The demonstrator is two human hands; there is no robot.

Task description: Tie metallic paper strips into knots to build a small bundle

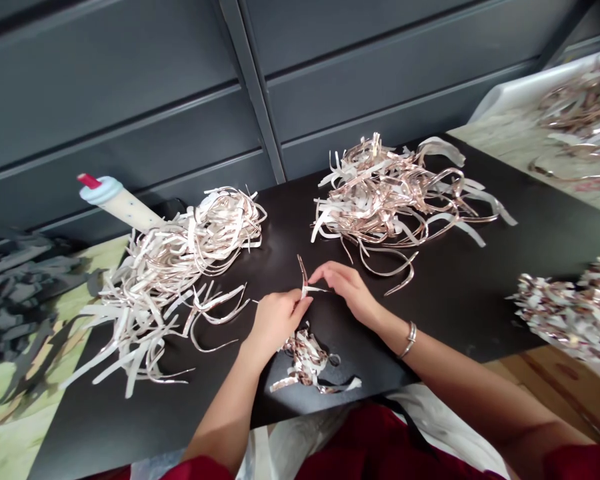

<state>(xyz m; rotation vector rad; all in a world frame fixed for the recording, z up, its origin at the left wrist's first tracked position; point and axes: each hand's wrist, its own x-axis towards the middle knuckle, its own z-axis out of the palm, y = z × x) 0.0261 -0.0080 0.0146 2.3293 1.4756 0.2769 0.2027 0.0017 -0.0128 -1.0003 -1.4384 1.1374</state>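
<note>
Counted in view: one left hand (277, 323), one right hand (347, 290), one curved strip (304, 280) held between them, one bangle (409, 339), one squeeze bottle (117, 203) with a red tip, one black tabletop (445, 313), one white tray (520, 87). Strip piles: five pale or coppery, namely one white pile (165, 287), one copper-and-white pile (385, 193), one small pile (303, 363), one mottled pile (567, 313), one tray pile (585, 110); plus one dark pile (20, 293). Strips per pile: too many to count.

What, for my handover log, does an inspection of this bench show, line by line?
Surface: black tabletop, strips lying on it.
Job's things: left hand and right hand both pinch a metallic strip; small strip pile just below them.
Clutter: white strip pile, coppery strip pile, mixed strip pile, red-tipped squeeze bottle.
Grippers: bare hands only.
Cables: nothing seen.
Surroundings: dark grey panelled wall, dark strips at left, white tray holding strips at upper right.
</note>
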